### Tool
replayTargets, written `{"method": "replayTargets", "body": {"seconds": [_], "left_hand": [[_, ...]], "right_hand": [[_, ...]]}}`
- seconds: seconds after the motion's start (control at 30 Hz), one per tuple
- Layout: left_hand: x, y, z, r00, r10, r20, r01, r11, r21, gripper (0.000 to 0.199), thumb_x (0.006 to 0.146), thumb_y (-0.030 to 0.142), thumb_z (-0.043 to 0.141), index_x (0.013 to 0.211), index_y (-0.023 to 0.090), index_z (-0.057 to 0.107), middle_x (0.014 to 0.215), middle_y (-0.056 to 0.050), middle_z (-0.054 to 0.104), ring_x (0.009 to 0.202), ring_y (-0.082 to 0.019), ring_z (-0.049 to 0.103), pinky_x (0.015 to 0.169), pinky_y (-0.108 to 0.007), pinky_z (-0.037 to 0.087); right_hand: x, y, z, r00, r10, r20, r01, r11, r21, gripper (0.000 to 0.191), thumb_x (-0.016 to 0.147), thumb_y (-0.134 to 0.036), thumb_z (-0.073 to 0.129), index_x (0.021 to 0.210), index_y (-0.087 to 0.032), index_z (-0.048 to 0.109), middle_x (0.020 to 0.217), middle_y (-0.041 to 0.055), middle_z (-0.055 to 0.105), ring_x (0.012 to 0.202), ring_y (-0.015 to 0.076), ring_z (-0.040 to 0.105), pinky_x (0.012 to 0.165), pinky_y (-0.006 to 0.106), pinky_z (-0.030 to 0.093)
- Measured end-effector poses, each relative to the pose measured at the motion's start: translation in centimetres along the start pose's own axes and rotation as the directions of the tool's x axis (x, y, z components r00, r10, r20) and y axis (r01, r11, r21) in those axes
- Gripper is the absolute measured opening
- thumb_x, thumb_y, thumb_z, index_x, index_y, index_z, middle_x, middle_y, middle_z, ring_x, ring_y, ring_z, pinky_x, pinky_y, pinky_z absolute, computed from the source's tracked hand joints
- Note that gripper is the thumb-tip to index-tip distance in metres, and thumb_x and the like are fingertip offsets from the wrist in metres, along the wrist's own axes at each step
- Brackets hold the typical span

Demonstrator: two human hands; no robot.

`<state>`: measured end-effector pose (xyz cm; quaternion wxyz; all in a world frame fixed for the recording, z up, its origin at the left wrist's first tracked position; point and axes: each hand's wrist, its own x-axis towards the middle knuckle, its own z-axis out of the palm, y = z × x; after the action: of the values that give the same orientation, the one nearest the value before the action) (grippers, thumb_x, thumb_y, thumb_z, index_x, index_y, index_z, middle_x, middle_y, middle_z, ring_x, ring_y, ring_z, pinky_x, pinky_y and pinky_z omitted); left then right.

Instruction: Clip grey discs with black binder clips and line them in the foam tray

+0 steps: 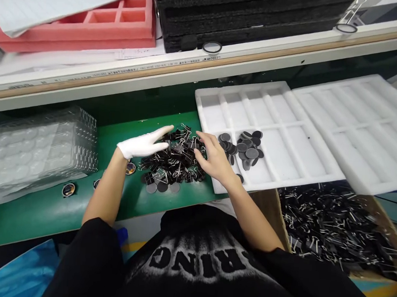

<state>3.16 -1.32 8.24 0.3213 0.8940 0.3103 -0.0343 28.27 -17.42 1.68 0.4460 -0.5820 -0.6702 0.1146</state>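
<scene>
A heap of black binder clips (178, 158) lies on the green table (31, 215). My left hand (142, 144), in a white glove, rests flat on the heap's left side with fingers stretched out. My bare right hand (214, 158) hovers with fingers spread over the heap's right edge, beside a white foam tray (285, 148). Several dark grey discs (243, 148) sit in one of the tray's compartments. A few more grey discs (163, 187) lie on the table in front of the heap. Neither hand grips anything.
A stack of clear blister trays (35, 151) stands at the left. Small round badges (68, 189) lie near it. A second white foam tray (362, 126) overlaps a cardboard box of binder clips (334, 226) at the right. Pink foam trays (92, 23) and black foam (252, 14) sit on the shelf above.
</scene>
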Motion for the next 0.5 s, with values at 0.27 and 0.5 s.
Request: {"method": "replayTargets", "body": {"seconds": [0.27,0.5], "left_hand": [[-0.5,2.1,-1.8,0.910,-0.240,-0.338,0.320,0.925,0.204,0.061,0.107,0.045,0.039,0.161,0.023,0.058,0.157,-0.006,0.067,0.142,-0.030,0.066,0.126,-0.047,0.047],[-3.8,18.3,6.9,0.831,0.120,-0.544,-0.129,0.991,0.022,0.046,0.111,0.040,0.046,0.151,0.032,0.067,0.142,-0.002,0.076,0.129,-0.025,0.074,0.121,-0.043,0.055]], "right_hand": [[-11.9,3.9,-9.3,0.883,-0.286,-0.372,0.099,0.888,-0.449,0.052,0.095,-0.014,0.066,0.143,-0.032,0.067,0.118,0.0082,0.081,0.105,0.0282,0.079,0.093,0.047,0.066],[-29.0,13.4,-22.1,0.499,0.010,-0.867,-0.774,0.454,-0.441,0.041,0.094,-0.032,0.054,0.125,-0.020,0.078,0.112,0.0229,0.080,0.113,0.0422,0.074,0.098,0.060,0.059]]}}
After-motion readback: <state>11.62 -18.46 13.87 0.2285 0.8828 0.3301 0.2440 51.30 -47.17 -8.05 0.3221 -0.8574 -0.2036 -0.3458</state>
